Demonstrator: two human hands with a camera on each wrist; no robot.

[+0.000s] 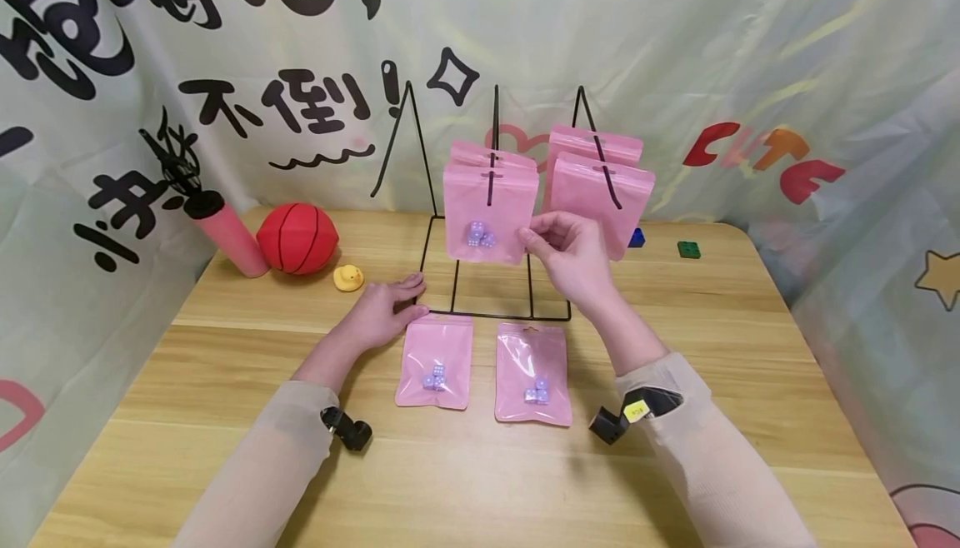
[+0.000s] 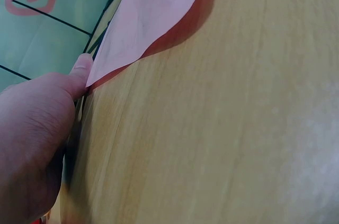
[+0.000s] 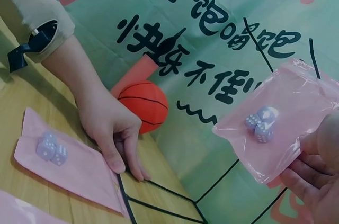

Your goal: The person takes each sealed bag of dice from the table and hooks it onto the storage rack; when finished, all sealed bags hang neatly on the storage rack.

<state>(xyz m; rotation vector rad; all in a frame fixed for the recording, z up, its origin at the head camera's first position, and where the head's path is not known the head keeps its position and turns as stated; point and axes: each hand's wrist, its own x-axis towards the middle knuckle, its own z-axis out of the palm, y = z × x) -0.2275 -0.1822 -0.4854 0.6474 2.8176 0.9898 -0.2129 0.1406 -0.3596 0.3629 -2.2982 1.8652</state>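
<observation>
Right wrist: cropped right fingers [image 3: 297,182] pinch a pink bag [image 3: 283,118]; left fingers [image 3: 132,154] lie extended.

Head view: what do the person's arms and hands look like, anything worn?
The left hand and right hand are ungloved. Long pale beige sleeves cover the forearms. A small, blocky black device sits at the left cuff, another at the right, with a yellow label.
</observation>
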